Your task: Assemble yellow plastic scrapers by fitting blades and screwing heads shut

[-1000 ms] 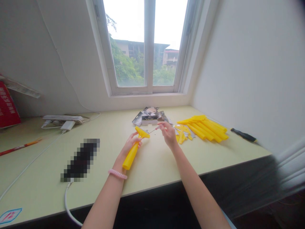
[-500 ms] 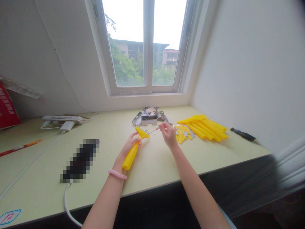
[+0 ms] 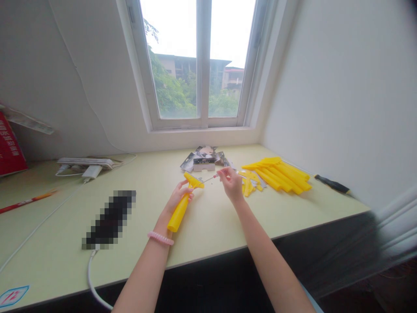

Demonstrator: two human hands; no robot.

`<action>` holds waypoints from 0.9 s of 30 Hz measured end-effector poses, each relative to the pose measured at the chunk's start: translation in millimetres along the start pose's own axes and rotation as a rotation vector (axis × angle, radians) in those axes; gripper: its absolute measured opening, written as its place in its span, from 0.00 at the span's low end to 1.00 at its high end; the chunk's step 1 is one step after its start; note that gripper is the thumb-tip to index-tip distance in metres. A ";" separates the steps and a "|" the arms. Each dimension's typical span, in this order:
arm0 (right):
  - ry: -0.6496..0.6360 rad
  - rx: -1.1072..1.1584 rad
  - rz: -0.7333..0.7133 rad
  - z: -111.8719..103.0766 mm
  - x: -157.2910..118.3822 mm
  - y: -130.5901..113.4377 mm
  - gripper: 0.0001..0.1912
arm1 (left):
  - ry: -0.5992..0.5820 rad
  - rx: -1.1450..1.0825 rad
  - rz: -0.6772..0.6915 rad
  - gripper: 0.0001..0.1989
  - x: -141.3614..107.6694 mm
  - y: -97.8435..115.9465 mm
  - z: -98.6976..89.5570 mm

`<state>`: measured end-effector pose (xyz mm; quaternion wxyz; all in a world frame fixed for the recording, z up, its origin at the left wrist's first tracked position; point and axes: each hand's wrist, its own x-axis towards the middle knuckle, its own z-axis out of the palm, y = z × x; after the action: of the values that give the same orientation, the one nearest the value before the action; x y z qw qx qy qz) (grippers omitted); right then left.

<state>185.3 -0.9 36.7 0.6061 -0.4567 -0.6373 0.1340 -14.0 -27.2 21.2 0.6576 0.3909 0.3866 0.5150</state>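
So, right now the left hand (image 3: 179,196) is shut tight around a yellow plastic scraper (image 3: 177,214), with its wide head (image 3: 193,180) sticking out past the fingers and its long handle pointing back toward the person. The right hand (image 3: 231,184) is pinching a thin metal tool (image 3: 208,178) with a red end, and its tip points at the scraper head, very near it. I cannot tell if they touch. The two hands are apart, with just that thin tool between them. Tiny bits (image 3: 211,182) lie on the pale green desk (image 3: 58,234) just under the tool, too small to tell what they are. Past the right hand sit loose yellow pieces (image 3: 249,184) and a neat pile of yellow handles (image 3: 280,176). Shiny packets (image 3: 188,163) and a small box (image 3: 204,164) lie near the window, and a black-handled screwdriver (image 3: 332,184) lies off to the right.
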 end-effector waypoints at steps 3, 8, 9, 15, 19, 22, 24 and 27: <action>0.000 0.007 0.013 0.0 0.4 -0.5 0.17 | 0.003 0.000 0.007 0.31 0.5 -0.4 -0.6; -0.013 0.016 -0.006 0.2 0.1 -1.6 0.16 | 0.006 0.002 0.004 0.31 0.2 0.0 0.1; -0.019 0.018 -0.018 0.1 -0.1 -1.9 0.15 | 0.007 0.004 0.006 0.31 0.1 0.2 0.5; -0.027 0.035 -0.032 -0.7 -0.6 -1.9 0.13 | 0.017 0.022 0.006 0.31 -0.8 1.6 2.1; 0.002 0.004 -0.027 -0.1 -0.1 -0.7 0.14 | 0.007 0.009 0.008 0.31 -1.5 2.2 3.0; 0.019 -0.011 -0.025 0.6 -0.4 -0.3 0.14 | 0.006 -0.024 0.018 0.30 -1.9 2.9 3.6; 0.019 -0.014 -0.022 0.8 -0.7 -0.2 0.15 | 0.011 -0.045 0.021 0.30 -2.0 3.1 3.6; 0.004 -0.008 -0.024 0.7 -1.2 -0.3 0.16 | 0.016 -0.060 0.022 0.30 -2.0 3.1 3.3</action>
<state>184.4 -1.7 36.0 0.6070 -0.4519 -0.6420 0.1231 -12.5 -29.1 25.6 0.6602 0.3712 0.3718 0.5368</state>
